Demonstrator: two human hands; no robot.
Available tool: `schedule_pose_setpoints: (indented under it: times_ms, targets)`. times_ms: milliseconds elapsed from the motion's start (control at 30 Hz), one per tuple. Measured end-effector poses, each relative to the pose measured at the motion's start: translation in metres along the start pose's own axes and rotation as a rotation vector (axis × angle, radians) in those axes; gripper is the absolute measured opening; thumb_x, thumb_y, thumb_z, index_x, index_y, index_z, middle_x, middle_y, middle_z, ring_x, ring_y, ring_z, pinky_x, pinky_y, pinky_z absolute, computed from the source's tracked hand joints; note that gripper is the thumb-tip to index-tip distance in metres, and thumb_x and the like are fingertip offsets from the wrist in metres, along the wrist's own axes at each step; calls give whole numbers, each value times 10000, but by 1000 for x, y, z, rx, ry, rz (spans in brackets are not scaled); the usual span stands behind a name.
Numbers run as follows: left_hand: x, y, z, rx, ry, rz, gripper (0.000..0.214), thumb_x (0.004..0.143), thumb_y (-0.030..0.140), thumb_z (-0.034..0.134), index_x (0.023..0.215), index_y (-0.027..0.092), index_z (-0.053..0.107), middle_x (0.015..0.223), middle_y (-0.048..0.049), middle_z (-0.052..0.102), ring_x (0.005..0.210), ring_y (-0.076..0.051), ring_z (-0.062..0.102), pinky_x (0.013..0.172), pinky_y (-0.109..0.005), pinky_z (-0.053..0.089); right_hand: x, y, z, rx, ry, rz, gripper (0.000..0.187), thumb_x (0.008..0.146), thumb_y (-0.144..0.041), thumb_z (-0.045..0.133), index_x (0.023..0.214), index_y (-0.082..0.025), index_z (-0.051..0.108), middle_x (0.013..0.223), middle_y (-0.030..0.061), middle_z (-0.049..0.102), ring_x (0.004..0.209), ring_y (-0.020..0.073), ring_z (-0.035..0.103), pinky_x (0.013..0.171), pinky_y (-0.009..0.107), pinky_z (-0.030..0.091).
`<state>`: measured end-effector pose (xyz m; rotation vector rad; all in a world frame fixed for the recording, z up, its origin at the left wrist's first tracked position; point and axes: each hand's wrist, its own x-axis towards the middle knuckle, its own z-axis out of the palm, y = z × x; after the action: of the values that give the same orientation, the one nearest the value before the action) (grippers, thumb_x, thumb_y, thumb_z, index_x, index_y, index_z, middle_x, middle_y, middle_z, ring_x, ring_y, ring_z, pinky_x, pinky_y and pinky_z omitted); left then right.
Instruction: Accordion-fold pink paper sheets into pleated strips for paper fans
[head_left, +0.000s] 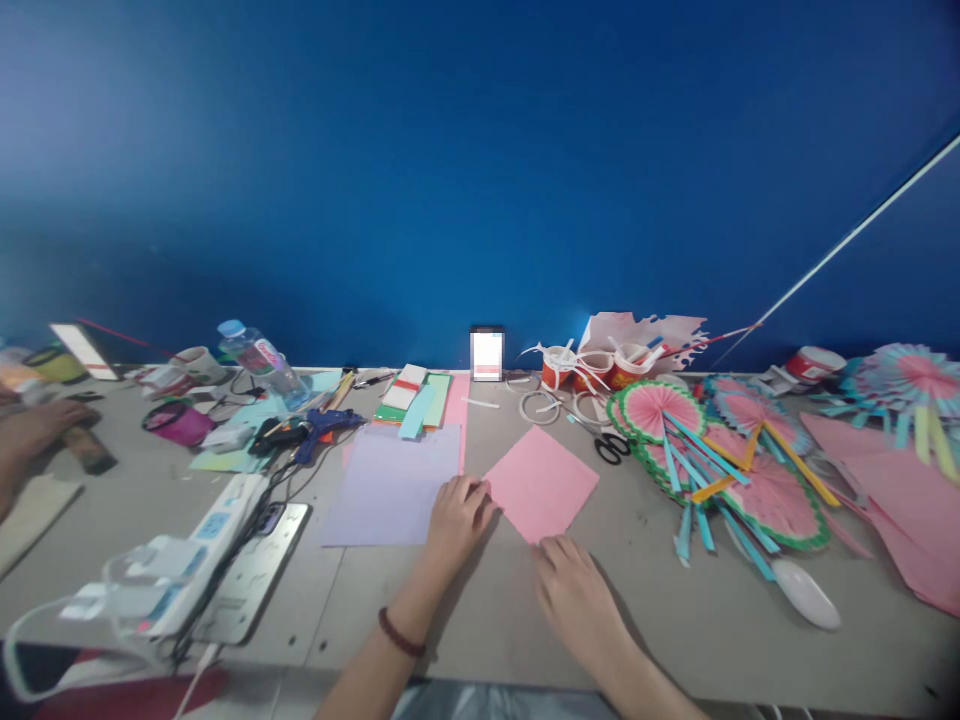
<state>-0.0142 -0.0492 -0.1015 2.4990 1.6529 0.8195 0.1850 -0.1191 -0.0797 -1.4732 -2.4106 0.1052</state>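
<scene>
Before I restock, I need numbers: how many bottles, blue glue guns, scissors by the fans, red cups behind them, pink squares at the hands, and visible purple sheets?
Bottle: 1
Glue gun: 1
Scissors: 1
Red cups: 3
Pink square: 1
Purple sheet: 1
Total: 8

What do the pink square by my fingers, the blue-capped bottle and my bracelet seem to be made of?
Pink square: probably paper, matte, thin and flat with crisp edges. Blue-capped bottle: likely plastic, clear and shiny, judging by its see-through body. Bracelet: perhaps wood or plastic beads, from its bumpy outline; blur hides the finish.
</scene>
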Motion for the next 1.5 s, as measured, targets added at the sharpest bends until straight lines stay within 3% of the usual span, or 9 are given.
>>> schedule_pose_setpoints:
  times_ms: [167, 367, 500, 733, 833, 967, 1133, 1267, 1500]
  targets:
    - [-1, 3, -2, -70, -56, 25, 402, 835, 340, 589, 1212, 204, 554, 1156, -104, 580, 1085, -260, 500, 915, -425, 411, -4, -13, 5, 89, -52, -23, 303, 807, -82, 481, 1032, -181, 659, 1066, 107, 655, 1015, 237, 576, 891, 371, 468]
    - [-1, 5, -6, -117, -123, 10, 413, 857, 319, 537, 1253, 204, 528, 1281, -99, 540, 1172, -259, 460, 979, -448, 375, 12, 1, 2, 212, -166, -126, 408, 825, -108, 467, 1202, -182, 604, 1378, 87, 500, 1281, 221, 437, 1061, 400, 381]
    - [-1, 6, -5, -116, -138, -9, 453, 835, 297, 566, 1272, 194, 507, 1292, -108, 529, 1180, -266, 450, 992, -459, 360, 23, 7, -13, 301, -312, -162, 498, 844, -151, 459, 1342, -152, 474, 1392, 91, 481, 1294, 199, 428, 1087, 372, 357]
    - [-3, 3, -3, -160, -156, 12, 442, 864, 279, 531, 1299, 221, 478, 1333, -127, 485, 1242, -266, 412, 995, -470, 345, 56, 20, -30, 487, -314, -155, 464, 865, -125, 391, 1304, -244, 487, 1255, 30, 608, 1122, 140, 579, 972, 297, 461]
    - [-3, 3, -4, -164, -157, 33, 406, 877, 292, 523, 1281, 256, 498, 1329, -104, 485, 1243, -260, 404, 1004, -471, 337, 80, 35, -20, 394, -206, -234, 406, 893, -133, 366, 1239, -223, 557, 1283, 45, 590, 1231, 158, 497, 1056, 357, 383]
    - [-3, 1, -4, -175, -137, 31, 370, 869, 338, 548, 1230, 261, 545, 1301, -103, 491, 1199, -257, 441, 977, -454, 373, 102, 49, -4, 264, -240, -358, 406, 897, -140, 392, 1262, -236, 543, 1344, 50, 539, 1299, 173, 422, 1062, 382, 372]
    - [-1, -2, -4, -252, -79, -23, 336, 812, 369, 629, 1106, 205, 617, 1188, -110, 543, 1102, -249, 509, 930, -415, 425, 103, 57, 7, 178, -234, -358, 433, 886, -129, 404, 1303, -193, 503, 1339, 76, 542, 1284, 179, 442, 1047, 384, 394]
    - [1, 2, -12, -328, -115, -2, 200, 828, 334, 610, 983, 216, 653, 1116, -82, 575, 1056, -222, 526, 912, -384, 439, 96, 62, 16, 96, -188, -404, 462, 882, -98, 384, 1330, -169, 471, 1377, 86, 501, 1290, 195, 432, 1046, 398, 397]
    - [1, -5, -13, -293, -64, -3, 134, 849, 186, 554, 899, 213, 674, 983, -60, 622, 961, -196, 544, 851, -358, 450, 87, 59, 12, -92, -95, -162, 435, 853, -52, 388, 1261, -96, 534, 1279, 155, 572, 1171, 244, 531, 966, 404, 447]
